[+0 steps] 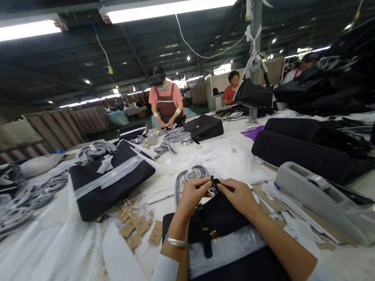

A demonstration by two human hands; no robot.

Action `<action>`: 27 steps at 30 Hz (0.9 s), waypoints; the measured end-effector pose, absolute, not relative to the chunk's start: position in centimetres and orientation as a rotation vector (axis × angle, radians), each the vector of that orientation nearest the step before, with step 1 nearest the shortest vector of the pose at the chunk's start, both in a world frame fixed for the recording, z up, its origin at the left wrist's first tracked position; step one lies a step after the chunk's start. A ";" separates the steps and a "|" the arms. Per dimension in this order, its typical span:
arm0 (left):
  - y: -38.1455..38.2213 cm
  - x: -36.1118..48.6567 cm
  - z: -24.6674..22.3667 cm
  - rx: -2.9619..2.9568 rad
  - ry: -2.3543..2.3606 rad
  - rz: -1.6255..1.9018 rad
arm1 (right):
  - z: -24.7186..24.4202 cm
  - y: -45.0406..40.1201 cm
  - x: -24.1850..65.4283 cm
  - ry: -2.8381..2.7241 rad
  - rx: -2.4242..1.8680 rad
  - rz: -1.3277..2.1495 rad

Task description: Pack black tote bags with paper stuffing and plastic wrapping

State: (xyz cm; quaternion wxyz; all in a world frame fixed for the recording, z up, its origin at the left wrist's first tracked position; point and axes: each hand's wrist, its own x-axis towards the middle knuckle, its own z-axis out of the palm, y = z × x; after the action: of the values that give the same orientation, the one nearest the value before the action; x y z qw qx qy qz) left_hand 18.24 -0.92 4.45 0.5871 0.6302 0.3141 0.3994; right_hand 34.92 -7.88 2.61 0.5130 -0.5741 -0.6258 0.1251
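Bag, black: at its far edge, left hand and right hand pinching strap, best worked flat, untwisted.

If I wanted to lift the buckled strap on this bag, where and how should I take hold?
Probably best to pinch the strap by its rounded tip, coming from the wearer's side: the tip points that way, past the buckle, and lies uncovered over the clear wrap.
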 end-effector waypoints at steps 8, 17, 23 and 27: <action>-0.9 18.4 4.1 1.491 0.744 0.893 | 2.5 -7.7 35.0 -1.605 -1.397 0.258; -1.1 18.8 3.7 1.599 0.770 0.886 | 1.9 -7.4 35.0 -1.677 -1.403 0.246; -1.2 18.9 4.3 1.829 0.869 0.993 | 2.8 -7.8 34.3 -1.432 -1.361 0.194; -1.7 19.0 4.6 2.028 0.865 1.029 | 3.0 -7.9 33.9 -1.370 -1.423 0.271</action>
State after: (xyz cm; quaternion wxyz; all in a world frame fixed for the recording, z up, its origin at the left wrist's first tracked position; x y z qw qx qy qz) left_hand 18.97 -1.67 4.60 0.3469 0.7819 0.3333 0.3965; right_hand 33.94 -7.93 3.01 0.5431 -0.5993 -0.5770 0.1140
